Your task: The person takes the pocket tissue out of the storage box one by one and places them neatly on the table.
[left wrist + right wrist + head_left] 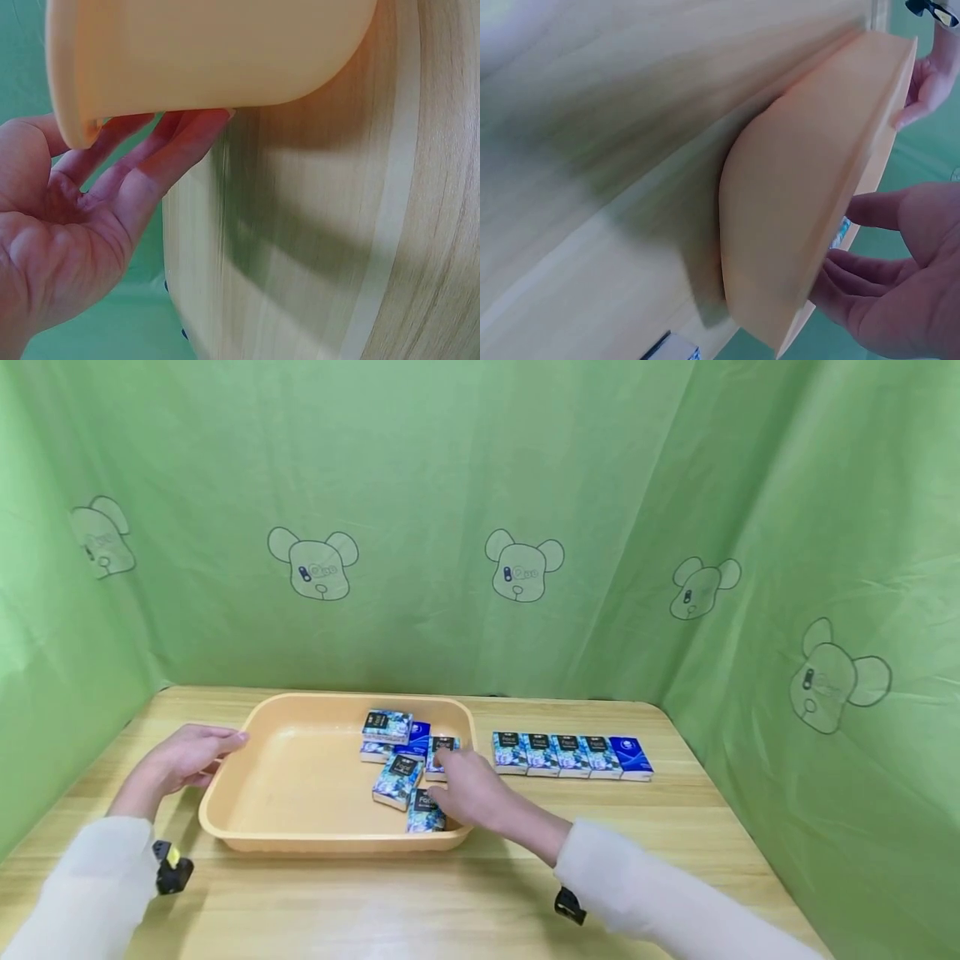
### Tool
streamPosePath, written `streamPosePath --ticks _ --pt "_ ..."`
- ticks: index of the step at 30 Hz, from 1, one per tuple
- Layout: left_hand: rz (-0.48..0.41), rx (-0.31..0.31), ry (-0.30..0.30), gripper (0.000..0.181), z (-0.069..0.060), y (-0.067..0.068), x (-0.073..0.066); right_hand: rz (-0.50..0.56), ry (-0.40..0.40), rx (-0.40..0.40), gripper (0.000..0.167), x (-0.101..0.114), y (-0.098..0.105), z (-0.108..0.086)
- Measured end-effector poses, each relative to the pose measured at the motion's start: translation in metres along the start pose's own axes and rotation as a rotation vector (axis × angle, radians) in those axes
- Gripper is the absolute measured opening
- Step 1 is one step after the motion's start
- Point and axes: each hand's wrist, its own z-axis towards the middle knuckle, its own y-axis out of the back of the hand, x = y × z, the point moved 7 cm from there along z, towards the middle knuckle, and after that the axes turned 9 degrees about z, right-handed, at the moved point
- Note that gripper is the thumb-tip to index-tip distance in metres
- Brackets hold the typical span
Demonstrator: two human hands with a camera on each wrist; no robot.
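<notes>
An orange tray (337, 838) holds several small tissue packs, heaped toward its right side. My left hand (183, 760) grips the tray's left rim; in the left wrist view the hand (90, 202) has its thumb behind the rim and its fingers against the outer wall. Reaching over the right rim, my right hand (472, 789) pinches a blue floral pack (444, 772) inside, beside a tilted pack (397, 781) and above a nearer pack (425, 818). In the right wrist view the hand (900, 270) has its fingertips partly hidden behind the tray wall (795, 180).
To the tray's right, several tissue packs stand side by side in a row on the wooden table (637, 835); the rightmost pack (630, 756) is plain dark blue. Green curtains (420, 635) with bear-head drawings enclose the table's back and sides.
</notes>
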Motion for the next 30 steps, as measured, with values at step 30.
streamPosePath --ticks 30 --pt "-0.009 0.002 -0.001 0.068 -0.001 0.000 0.000 -0.156 -0.127 0.163 0.063 0.007 -0.037 0.004"
